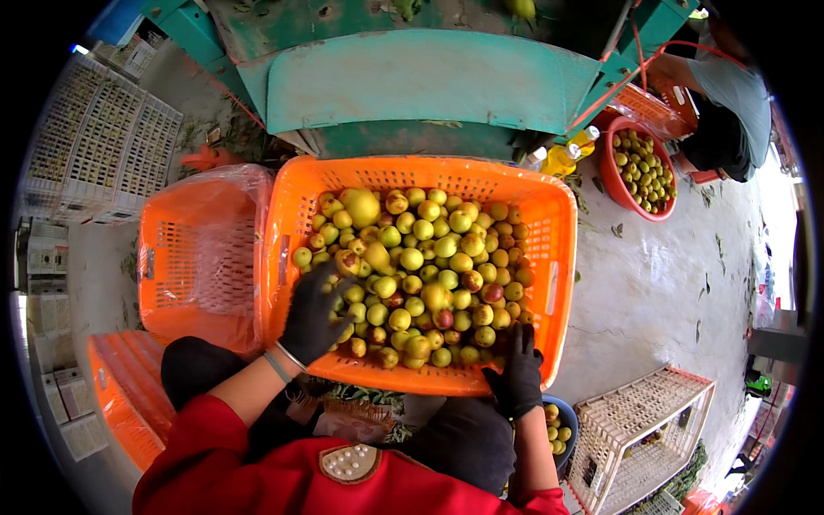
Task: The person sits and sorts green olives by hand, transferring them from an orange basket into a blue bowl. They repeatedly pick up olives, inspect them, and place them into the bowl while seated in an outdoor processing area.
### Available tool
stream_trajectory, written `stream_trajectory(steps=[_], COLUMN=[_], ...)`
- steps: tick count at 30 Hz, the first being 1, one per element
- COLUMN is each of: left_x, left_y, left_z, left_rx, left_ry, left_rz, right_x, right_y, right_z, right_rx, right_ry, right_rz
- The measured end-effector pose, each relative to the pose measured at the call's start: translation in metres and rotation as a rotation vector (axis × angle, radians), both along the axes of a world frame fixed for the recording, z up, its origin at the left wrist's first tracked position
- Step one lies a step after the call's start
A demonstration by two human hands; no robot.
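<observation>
Before me is an orange plastic crate (418, 166) with slotted walls, heaped with green and brown-blotched jujubes (412, 259). Several fruits, such as a blurred one (362, 207) near the back left, look larger than the pile around them and seem to be in the air. My left hand (315, 317), in a dark glove, reaches over the crate's left side with its fingers spread at the fruit. At the front right corner my right hand (519, 373), gloved too, lies over the rim. Its fingertips point inward beside the jujubes, its thumb apart.
A green metal machine chute (425, 77) stands behind the crate. Left are a plastic-lined orange crate (219, 257) and stacked white crates (103, 135). Right are yellow bottles (561, 161), a red basin (608, 170) of jujubes, a person (734, 84), a blue bucket (575, 418) and a white crate (599, 444).
</observation>
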State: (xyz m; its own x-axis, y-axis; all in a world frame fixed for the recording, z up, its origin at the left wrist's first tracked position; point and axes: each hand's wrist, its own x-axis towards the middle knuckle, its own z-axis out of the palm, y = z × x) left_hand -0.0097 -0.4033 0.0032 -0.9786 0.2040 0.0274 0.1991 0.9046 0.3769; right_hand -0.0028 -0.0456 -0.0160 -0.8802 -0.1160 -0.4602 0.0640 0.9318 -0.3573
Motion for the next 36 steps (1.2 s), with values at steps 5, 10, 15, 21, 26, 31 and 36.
stream_trajectory(steps=[5,10,15,21,26,31,36], left_x=[0.006,-0.027,-0.054,-0.087,-0.080,-0.035,-0.033], left_y=[-0.065,-0.044,-0.026,-0.001,0.001,-0.133,-0.136], left_z=[-0.046,-0.059,-0.045,-0.046,0.006,-0.009,-0.061], left_rx=[0.203,0.216,0.028,0.490,0.638,0.157,0.870], left_ry=[-0.348,-0.425,-0.543,-0.484,-0.564,0.231,-0.212], left_rz=[0.403,0.367,0.322,0.249,0.076,0.512,0.789], right_x=[-0.039,-0.063,-0.105,-0.139,-0.127,-0.105,-0.054], right_y=[-0.024,-0.028,-0.028,-0.062,-0.081,0.001,0.067], right_z=[-0.007,-0.047,-0.050,-0.051,-0.018,0.033,-0.055], right_rx=[-0.073,-0.334,-0.538,-0.598,-0.790,-0.667,-0.241], right_ry=[0.023,0.194,0.078,0.088,-0.093,-0.064,0.388], right_rz=[-0.154,-0.085,-0.116,-0.020,0.088,-0.422,-0.502])
